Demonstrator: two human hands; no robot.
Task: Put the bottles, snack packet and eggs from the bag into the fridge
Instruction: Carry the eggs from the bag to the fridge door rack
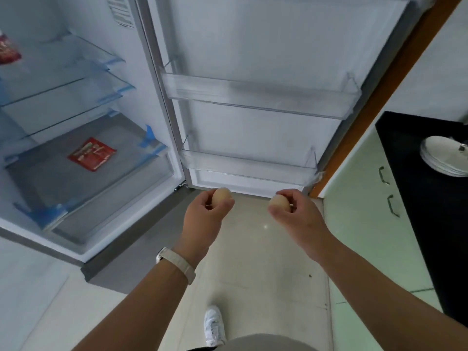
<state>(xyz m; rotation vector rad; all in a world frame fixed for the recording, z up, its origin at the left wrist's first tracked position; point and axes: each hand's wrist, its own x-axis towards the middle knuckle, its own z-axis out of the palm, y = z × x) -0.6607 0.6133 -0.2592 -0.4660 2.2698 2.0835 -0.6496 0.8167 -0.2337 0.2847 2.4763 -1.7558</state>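
Note:
The fridge stands open, its door [266,46] swung wide in front of me. My left hand [205,219] holds a pale brown egg [221,196] in its fingertips. In my right hand [296,214] is a second egg [278,202]. Both hands hover just below the lower clear door shelf [248,168]; the upper door shelf [260,96] is above. A red snack packet [91,157] lies flat on the cover over the bottom drawer. Another red packet [7,50] sits on an upper glass shelf at the far left. No bag or bottles are in view.
Glass shelves [63,79] with blue trim fill the fridge interior. To the right are a black counter [417,188] with a stack of white plates [445,155] and pale green cabinet doors [359,198]. My white shoe [214,325] stands on the tiled floor.

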